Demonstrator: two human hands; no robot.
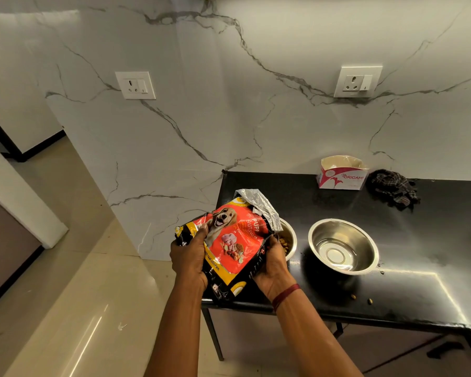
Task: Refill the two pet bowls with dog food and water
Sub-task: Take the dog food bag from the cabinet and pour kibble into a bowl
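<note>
Both left hand and right hand grip the dog food bag above the kibble bowl.

Table stands against wall. Right bowl on its near-left part. From that bowl: left bowl, kibble in it, just beside at 9 o'clock; food bag farther at 9, overlapping left bowl's rim; box at 12, by the wall; cloth at 1; loose kibble at 6.
</note>
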